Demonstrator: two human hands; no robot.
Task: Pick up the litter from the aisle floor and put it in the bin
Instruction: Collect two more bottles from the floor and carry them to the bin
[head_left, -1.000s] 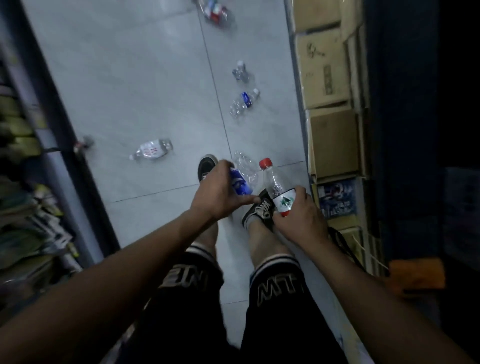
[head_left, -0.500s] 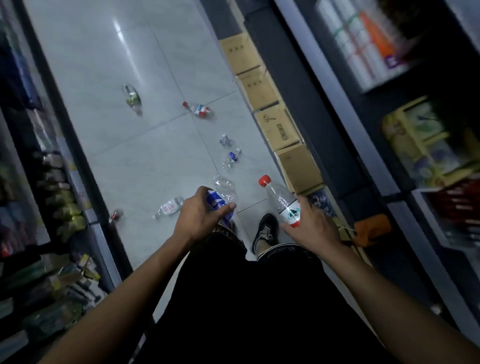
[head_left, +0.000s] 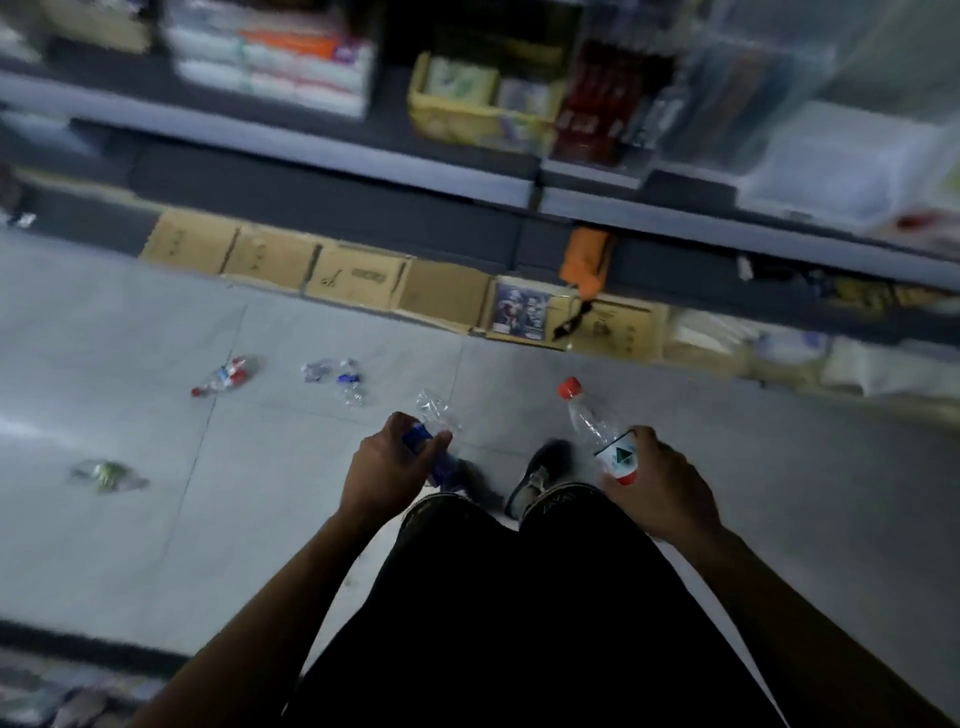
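Observation:
My left hand grips a crumpled clear bottle with a blue label. A clear bottle with a red cap and a white-and-green label is held in my right hand, neck pointing up and away. More litter lies on the grey tiled floor to the left: a bottle with a red-and-blue label, two small crushed bottles with blue labels, and a greenish bottle further left. No bin is in view.
A row of cardboard boxes lines the foot of the shelving across the aisle. An orange cloth hangs off the lower shelf. My legs in black shorts and a dark shoe are below my hands. Another shelf edge is at the bottom left.
I have risen from a crouch and the view has swung right toward the shelving. Both hands still hold their bottles, now carried higher and further apart.

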